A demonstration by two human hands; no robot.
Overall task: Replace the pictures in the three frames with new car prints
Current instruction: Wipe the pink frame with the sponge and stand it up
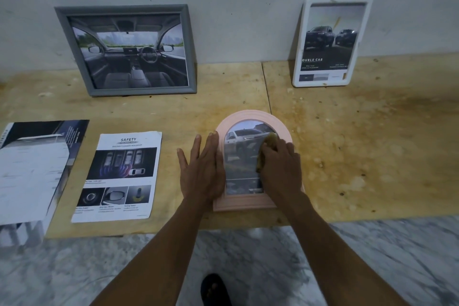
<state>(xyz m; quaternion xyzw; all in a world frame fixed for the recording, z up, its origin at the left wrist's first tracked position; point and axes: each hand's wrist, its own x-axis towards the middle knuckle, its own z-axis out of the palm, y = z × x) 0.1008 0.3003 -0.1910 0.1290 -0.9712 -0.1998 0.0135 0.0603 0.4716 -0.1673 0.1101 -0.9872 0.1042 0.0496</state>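
Note:
A pink arched frame [248, 202] lies flat on the plywood board, with a print of a white pickup behind its glass. My left hand [202, 169] lies flat with straight fingers on the frame's left side. My right hand [279, 164] grips a yellowish cloth [267, 149] against the glass. A grey frame [62, 32] with a car-interior print leans on the wall at the back left. A white frame [298, 74] with a "Double Cab" print leans on the wall at the back right.
Two loose prints lie on the board [360, 144] at the left: a "Safety" sheet [119, 176] and a larger sheet [34, 169] hanging over the board's front edge. Marble floor [74, 268] runs below the board, with a sandalled foot [214, 290] on it.

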